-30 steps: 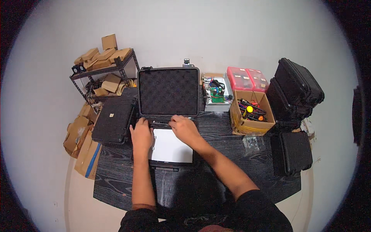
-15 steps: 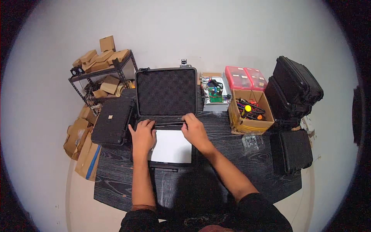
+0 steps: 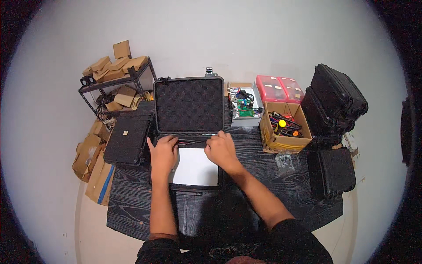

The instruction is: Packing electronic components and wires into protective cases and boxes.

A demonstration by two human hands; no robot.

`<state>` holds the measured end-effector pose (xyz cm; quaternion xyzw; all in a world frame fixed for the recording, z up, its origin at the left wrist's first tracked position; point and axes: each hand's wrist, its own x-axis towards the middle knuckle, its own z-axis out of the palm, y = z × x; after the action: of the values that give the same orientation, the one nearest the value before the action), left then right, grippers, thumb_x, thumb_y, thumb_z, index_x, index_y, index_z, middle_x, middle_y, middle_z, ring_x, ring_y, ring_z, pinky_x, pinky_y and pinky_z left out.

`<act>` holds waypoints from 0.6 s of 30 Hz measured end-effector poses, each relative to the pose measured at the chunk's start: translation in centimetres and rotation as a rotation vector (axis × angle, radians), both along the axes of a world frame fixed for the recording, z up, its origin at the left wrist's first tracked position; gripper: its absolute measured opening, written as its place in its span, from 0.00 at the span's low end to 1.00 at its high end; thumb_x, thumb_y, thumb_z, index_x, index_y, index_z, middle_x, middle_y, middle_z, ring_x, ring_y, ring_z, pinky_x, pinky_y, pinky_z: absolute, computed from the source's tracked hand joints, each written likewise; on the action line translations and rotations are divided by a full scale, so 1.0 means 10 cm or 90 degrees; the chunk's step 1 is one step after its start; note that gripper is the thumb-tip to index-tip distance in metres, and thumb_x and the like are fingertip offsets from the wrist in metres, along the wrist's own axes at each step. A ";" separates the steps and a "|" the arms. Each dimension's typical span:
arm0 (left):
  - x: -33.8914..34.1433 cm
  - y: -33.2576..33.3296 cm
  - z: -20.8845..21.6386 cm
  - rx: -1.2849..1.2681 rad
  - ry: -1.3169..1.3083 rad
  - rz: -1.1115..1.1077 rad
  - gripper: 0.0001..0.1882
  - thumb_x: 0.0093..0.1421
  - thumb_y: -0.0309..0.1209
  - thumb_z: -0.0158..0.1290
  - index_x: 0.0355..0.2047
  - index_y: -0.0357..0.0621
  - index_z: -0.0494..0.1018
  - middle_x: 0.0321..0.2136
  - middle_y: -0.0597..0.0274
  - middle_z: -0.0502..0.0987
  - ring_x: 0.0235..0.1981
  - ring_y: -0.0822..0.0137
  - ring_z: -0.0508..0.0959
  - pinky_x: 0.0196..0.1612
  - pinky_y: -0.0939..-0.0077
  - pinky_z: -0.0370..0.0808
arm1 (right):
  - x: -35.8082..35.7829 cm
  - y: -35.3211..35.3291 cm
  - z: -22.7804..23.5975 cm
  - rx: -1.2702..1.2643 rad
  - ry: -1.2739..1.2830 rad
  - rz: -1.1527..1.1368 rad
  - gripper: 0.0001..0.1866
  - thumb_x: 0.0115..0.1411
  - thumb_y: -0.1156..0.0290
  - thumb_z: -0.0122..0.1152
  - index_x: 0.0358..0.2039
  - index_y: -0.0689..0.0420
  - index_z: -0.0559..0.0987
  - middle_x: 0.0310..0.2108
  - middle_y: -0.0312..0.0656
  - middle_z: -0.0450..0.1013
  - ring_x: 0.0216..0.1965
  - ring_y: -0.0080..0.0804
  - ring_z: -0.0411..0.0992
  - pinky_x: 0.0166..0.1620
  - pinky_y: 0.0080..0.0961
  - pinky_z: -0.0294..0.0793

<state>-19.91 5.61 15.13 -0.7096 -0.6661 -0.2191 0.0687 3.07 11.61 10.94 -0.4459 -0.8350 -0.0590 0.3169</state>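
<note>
A black hard case stands open on the table, its lid (image 3: 190, 105) lined with dark wavy foam and leaning back. A white flat panel (image 3: 195, 167) lies in the case's base. Along the slot between panel and hinge runs a thin bundle of cables (image 3: 191, 141), dark with a reddish strand. My left hand (image 3: 163, 154) is over the slot's left end, its curled fingers on the bundle. My right hand (image 3: 221, 150) is closed at the slot's right end, its fingers pinching the cables. The fingertips are partly hidden.
Closed black cases stand at the left (image 3: 128, 137) and in a stack (image 3: 336, 99) at the right. A cardboard box (image 3: 288, 143) of cables and tools, a white tray (image 3: 246, 121) with a green circuit board, and red-lidded boxes (image 3: 270, 90) sit at the back right.
My right hand has shifted slightly down and left, its fingers lower in the slot. The cables between the hands sit lower and show a reddish strand. My left hand has barely moved.
</note>
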 end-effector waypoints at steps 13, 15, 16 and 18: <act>-0.01 -0.03 0.00 -0.052 0.010 0.020 0.18 0.63 0.30 0.59 0.54 0.50 0.80 0.56 0.60 0.78 0.60 0.55 0.77 0.71 0.22 0.48 | -0.32 0.09 0.10 0.020 -0.008 0.211 0.09 0.55 0.71 0.64 0.37 0.52 0.85 0.35 0.39 0.77 0.42 0.39 0.77 0.44 0.39 0.80; 0.02 -0.01 0.03 -0.090 0.005 0.033 0.18 0.63 0.29 0.58 0.53 0.50 0.80 0.57 0.61 0.78 0.59 0.55 0.77 0.71 0.22 0.48 | -0.35 0.12 0.05 0.062 -0.004 0.217 0.06 0.55 0.70 0.63 0.34 0.51 0.85 0.34 0.38 0.77 0.41 0.39 0.78 0.41 0.39 0.81; 0.03 -0.01 0.05 -0.090 0.004 0.035 0.18 0.63 0.29 0.58 0.53 0.50 0.80 0.57 0.61 0.78 0.59 0.55 0.77 0.71 0.22 0.48 | -0.36 0.11 0.01 0.055 0.002 0.199 0.06 0.56 0.69 0.63 0.33 0.51 0.85 0.34 0.39 0.77 0.41 0.39 0.78 0.41 0.39 0.81; 0.05 0.00 0.07 -0.045 -0.042 0.032 0.17 0.63 0.28 0.58 0.53 0.50 0.80 0.56 0.62 0.79 0.59 0.55 0.77 0.71 0.23 0.49 | -0.38 0.08 -0.01 0.046 0.007 0.181 0.06 0.57 0.69 0.63 0.33 0.51 0.85 0.33 0.39 0.77 0.40 0.40 0.78 0.41 0.40 0.81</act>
<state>-19.44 5.60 15.88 -0.6873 -0.6927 -0.2170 0.0272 -0.74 12.46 10.80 -0.3117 -0.8854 -0.0411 0.3423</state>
